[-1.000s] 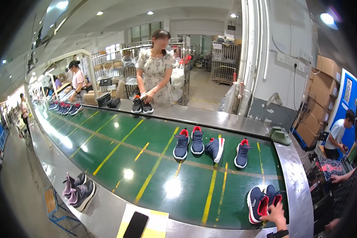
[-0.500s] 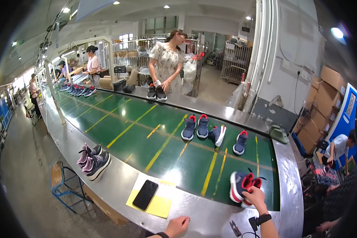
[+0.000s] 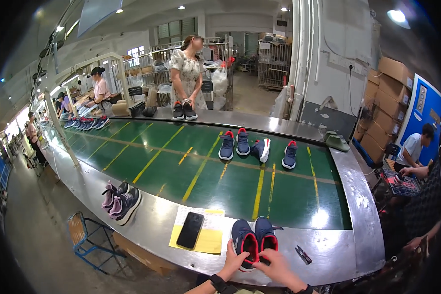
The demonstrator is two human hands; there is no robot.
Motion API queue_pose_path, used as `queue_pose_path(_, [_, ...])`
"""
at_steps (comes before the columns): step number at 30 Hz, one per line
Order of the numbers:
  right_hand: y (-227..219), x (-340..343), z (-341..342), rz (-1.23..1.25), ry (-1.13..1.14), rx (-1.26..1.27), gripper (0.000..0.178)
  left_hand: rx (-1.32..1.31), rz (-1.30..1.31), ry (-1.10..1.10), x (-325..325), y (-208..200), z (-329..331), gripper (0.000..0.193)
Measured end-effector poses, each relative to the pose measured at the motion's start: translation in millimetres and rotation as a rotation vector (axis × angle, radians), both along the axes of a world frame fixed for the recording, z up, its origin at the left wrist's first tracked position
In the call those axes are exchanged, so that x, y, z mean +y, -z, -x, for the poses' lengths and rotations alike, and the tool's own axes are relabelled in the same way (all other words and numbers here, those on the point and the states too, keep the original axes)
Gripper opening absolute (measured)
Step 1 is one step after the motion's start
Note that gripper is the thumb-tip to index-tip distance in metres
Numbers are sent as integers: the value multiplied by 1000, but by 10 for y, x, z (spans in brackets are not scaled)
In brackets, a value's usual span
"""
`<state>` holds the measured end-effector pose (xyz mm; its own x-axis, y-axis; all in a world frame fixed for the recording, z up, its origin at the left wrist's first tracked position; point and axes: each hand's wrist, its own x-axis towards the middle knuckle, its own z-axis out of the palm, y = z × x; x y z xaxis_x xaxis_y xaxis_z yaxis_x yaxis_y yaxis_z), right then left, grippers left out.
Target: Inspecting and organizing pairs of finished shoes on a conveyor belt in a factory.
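A pair of navy sneakers with red linings stands on the metal edge in front of me, toes pointing away. My left hand point(image 3: 233, 259) grips the left sneaker point(image 3: 241, 231) by its side and heel, with the thumb at the red collar. My right hand point(image 3: 275, 265) is closed at the heel of the right sneaker point(image 3: 263, 227); its fingertips reach between the two heels and are partly hidden. To the left, a black phone point(image 3: 190, 230) lies on a yellow sheet point(image 3: 209, 241) with white paper. Small black thread snips point(image 3: 304, 255) rest to the right.
Several navy sneakers point(image 3: 243, 142) stand on the green conveyor belt point(image 3: 171, 169), one tipped sideways. A dark and pink pair point(image 3: 125, 205) sits on the left metal edge. Across the belt a person point(image 3: 186, 73) holds dark shoes point(image 3: 185, 110). Green shoe-shaped pieces point(image 3: 336, 141) lie at the far right corner.
The navy pair has moved from the belt's right side onto the metal edge before me. My left hand has come over to grip it too. The view has shifted.
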<state>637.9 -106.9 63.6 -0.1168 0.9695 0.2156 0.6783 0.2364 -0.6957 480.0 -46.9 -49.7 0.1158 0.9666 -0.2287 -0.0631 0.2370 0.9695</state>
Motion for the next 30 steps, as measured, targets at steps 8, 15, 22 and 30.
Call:
queue_pose_path(8, [469,185,-506,124,379,223,57,-147,41,-36,-75,-69,-10,87])
queue_pose_path(15, [812,188,-653,527,365,1123,48,-455,219,-19,-99,-294,138,58])
queue_pose_path(22, [393,194,-439,474,-126,1921,34,-1079,203,235,36,-901,360,34])
queue_pose_path(30, [396,25,-376,446,9,1953,42,-1084,118,293,-84,-787,277,34])
